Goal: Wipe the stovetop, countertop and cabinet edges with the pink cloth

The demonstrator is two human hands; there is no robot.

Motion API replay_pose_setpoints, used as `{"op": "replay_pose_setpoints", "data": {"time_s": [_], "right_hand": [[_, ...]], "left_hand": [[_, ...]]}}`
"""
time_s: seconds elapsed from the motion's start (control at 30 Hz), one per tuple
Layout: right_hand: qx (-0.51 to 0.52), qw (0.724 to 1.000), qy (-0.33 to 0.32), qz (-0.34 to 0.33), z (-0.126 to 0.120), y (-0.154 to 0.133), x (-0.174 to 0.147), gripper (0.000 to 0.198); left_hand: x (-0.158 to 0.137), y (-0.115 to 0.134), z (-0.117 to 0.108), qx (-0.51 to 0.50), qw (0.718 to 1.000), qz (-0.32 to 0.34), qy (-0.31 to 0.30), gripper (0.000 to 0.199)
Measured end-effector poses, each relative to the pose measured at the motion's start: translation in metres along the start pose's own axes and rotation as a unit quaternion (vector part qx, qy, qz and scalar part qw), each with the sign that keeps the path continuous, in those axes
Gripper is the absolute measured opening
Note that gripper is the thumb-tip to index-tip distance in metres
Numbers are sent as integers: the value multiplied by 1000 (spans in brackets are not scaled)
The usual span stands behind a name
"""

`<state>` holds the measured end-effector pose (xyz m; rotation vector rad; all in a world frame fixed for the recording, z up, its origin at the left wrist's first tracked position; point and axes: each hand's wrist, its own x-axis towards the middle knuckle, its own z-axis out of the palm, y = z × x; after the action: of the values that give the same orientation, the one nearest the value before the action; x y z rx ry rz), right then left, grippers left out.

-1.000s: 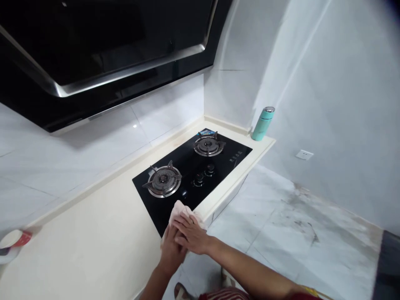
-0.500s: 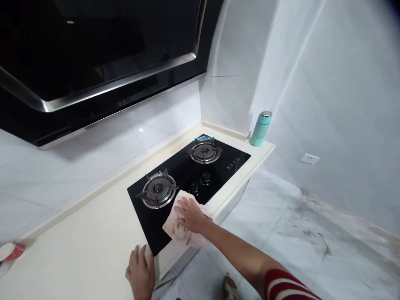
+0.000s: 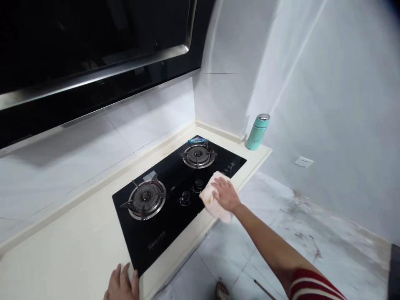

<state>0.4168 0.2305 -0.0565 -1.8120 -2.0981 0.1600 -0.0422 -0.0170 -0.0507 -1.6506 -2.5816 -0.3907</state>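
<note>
My right hand (image 3: 225,194) presses a pale pink cloth (image 3: 214,206) onto the right front part of a black glass gas hob (image 3: 170,223), with part of the cloth hanging over the front edge. Just left of the cloth are two black control knobs (image 3: 185,197). My left hand (image 3: 121,286) lies on the cream countertop (image 3: 78,225), fingers spread, its tips touching the hob's near left corner. On the hob are a left burner (image 3: 146,199) and a right burner (image 3: 198,155), both with metal pan supports.
A mint green flask (image 3: 258,132) stands at the counter's far right end. The black range hood (image 3: 131,79) hangs over the back of the counter. A wall socket (image 3: 303,161) is on the right wall, above the stained floor (image 3: 281,221). A sandalled foot (image 3: 222,290) shows below.
My right hand has slid the cloth rightward along the hob's front, from beside the left burner to past the knobs. The view has shifted; my left hand stays at the near corner.
</note>
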Motion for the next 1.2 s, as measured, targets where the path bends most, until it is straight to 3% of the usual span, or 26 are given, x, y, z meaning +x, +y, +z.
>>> {"op": "replay_pose_setpoints", "data": {"time_s": [0.13, 0.23, 0.3, 0.47, 0.57, 0.63, 0.8, 0.97, 1.03, 1.2], "right_hand": [[-10, 993, 48, 105, -5, 21, 32, 46], [-15, 991, 63, 120, -1, 0, 26, 44], [-12, 995, 55, 83, 5, -27, 6, 39], [68, 994, 17, -87, 24, -91, -54, 35], [141, 977, 11, -160, 26, -96, -66, 35], [181, 968, 28, -169, 22, -86, -61, 38], [201, 969, 143, -23, 7, -70, -33, 39], [197, 946, 237, 96, 0, -98, 5, 44], [169, 957, 209, 105, 1, -111, 15, 44], [65, 996, 65, 21, 11, -125, 21, 39]], "left_hand": [[-2, 2, -1, 9, 1000, -1, -6, 49], [-3, 2, -2, 17, 1000, 1, -4, 50], [-3, 1, -1, 21, 1000, 5, -2, 51], [-6, -1, 1, 24, 1000, 15, 5, 49], [-7, -3, 3, 25, 999, 17, 16, 49], [-7, -3, 4, 28, 999, 14, 15, 47], [-9, -3, 4, 36, 999, 14, 11, 47], [-10, -2, 2, 43, 999, 13, 8, 45], [-11, -2, 3, 44, 999, 13, 10, 44], [-11, -3, 5, 47, 999, 15, 16, 43]]}}
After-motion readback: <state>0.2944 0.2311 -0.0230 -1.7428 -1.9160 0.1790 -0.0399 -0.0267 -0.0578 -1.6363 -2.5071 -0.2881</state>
